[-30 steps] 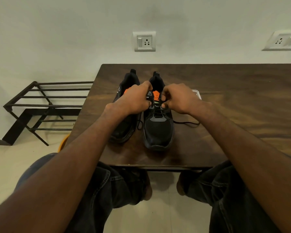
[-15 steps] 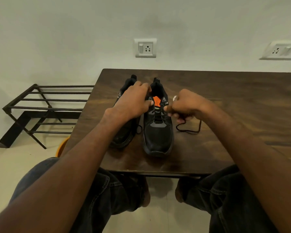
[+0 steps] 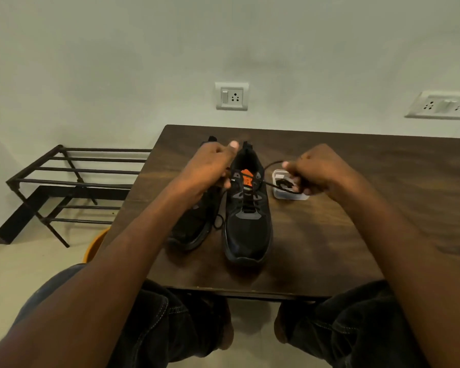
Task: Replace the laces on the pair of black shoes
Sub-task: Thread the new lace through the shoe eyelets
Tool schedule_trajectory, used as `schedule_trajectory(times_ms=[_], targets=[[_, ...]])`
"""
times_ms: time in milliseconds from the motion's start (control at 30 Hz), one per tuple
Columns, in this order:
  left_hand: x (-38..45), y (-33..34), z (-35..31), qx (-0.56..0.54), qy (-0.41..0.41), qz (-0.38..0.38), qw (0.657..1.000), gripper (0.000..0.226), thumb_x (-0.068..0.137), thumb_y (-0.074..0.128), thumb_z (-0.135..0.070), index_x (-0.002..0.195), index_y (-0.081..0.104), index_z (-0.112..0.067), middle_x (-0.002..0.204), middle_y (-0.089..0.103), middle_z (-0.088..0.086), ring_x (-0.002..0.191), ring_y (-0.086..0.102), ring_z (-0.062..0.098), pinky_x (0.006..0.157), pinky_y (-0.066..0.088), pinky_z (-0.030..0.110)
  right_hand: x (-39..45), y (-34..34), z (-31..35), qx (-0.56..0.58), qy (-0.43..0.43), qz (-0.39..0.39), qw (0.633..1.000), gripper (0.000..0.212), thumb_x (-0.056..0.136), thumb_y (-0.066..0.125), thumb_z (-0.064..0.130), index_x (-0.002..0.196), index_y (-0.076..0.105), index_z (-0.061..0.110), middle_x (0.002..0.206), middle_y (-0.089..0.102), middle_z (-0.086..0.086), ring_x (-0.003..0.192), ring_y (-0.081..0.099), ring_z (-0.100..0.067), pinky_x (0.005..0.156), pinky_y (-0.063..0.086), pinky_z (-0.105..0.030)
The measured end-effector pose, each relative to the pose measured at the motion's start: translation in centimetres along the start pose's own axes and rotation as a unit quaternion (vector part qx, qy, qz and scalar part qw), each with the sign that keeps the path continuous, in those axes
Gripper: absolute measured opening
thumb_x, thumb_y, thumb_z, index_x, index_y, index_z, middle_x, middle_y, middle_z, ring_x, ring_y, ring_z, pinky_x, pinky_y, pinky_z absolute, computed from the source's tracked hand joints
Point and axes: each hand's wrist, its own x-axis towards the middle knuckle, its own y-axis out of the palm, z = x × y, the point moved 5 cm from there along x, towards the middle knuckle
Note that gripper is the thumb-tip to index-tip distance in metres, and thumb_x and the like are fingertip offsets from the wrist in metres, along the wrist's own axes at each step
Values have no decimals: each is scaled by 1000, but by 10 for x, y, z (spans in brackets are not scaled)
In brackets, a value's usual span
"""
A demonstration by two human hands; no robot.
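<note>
Both hands pulling thin black lace (image 3: 270, 166) ends outward on mesh shoe (image 3: 247, 224).
Left hand (image 3: 210, 168) grip and right hand (image 3: 316, 171) grip curled, pinching cord; woodgrain tabletop (image 3: 356, 229), clear rectangular box (image 3: 290, 193).

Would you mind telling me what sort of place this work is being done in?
Probably a room in a home, perhaps near an entrance. A plain painted wall carries a switch and socket plate, an empty metal shoe rack stands on the floor, and the shoes sit on a small wooden table.

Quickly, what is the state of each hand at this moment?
Left hand: curled, gripping the thin black shoelace beside the right-side black mesh sneaker.
Right hand: pinching the same lace's other end.
</note>
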Motion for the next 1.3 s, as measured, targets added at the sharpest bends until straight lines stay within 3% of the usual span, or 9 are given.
schedule_trajectory(times_ms=[67, 133, 267, 400, 567, 767, 900, 1000, 1300], targets=[[6, -14, 1, 9, 3, -43, 999, 19, 106, 55, -31, 108, 64, -15, 80, 60, 2, 56, 56, 8, 65, 53, 29, 2, -5, -10, -267, -6, -39, 963, 20, 91, 73, 19, 105, 73, 5, 99, 74, -17, 88, 73, -32, 78, 58, -36], [8, -13, 1, -5, 4, -39, 999, 9, 104, 59, -24, 106, 64, -17, 73, 57, -2, 55, 53, 7, 63, 50, 29, -1, 7, -8, -344, -33, -11, 938, 37, 90, 74, 18, 124, 67, 8, 121, 69, -17, 107, 66, -33, 88, 55, -37], [4, 8, -5, 18, 38, 11, 999, 8, 104, 59, -21, 108, 64, -15, 69, 61, -1, 56, 55, 8, 57, 48, 25, -15, 35, 25, -78, -183, 67, 978, 39, 96, 72, 20, 134, 65, 16, 128, 68, 0, 116, 65, -18, 95, 54, -31], [6, 15, -4, -10, 52, 16, 998, 11, 101, 63, -12, 112, 61, -10, 66, 66, -1, 54, 61, 8, 51, 50, 22, -24, 59, 39, 156, -161, 157, 962, 20, 95, 72, 4, 114, 73, 7, 94, 79, -11, 84, 74, -14, 72, 61, -25], [9, 3, 2, -4, 67, -52, 996, 22, 90, 78, -10, 107, 63, -7, 72, 73, 9, 58, 68, 15, 54, 55, 25, 0, 50, 37, -52, -203, 45, 977, 10, 88, 80, 13, 96, 82, 19, 86, 79, 3, 86, 74, -9, 80, 58, -28], [16, 8, 8, 7, 74, -60, 995, 12, 98, 69, -14, 107, 65, -8, 74, 72, 9, 61, 68, 16, 56, 55, 27, 1, 62, 40, 94, -176, 83, 976, 3, 89, 77, 0, 91, 78, 3, 77, 78, -11, 69, 74, -16, 66, 57, -29], [17, 11, 5, 276, 136, -36, 951, 33, 96, 60, -1, 117, 72, -23, 103, 50, -4, 88, 55, 14, 80, 47, 23, 7, 59, 32, -28, -180, 17, 983, 15, 94, 72, 10, 92, 81, 23, 75, 77, 1, 70, 73, -7, 68, 59, -27], [17, 17, 17, 354, 141, 16, 924, 47, 93, 64, -1, 130, 67, -30, 105, 38, -4, 97, 48, 16, 92, 47, 31, 7, 65, 34, -84, -207, -4, 975, 19, 93, 71, 15, 96, 80, 31, 88, 76, 8, 82, 72, -10, 78, 63, -34], [22, 19, 27, 284, 144, 15, 948, 31, 94, 64, -1, 106, 63, -30, 104, 64, -7, 94, 62, 9, 76, 41, 15, -3, 66, 38, -276, -234, -61, 930, 20, 95, 70, 33, 112, 78, 40, 102, 74, 7, 86, 65, -15, 70, 49, -30]])
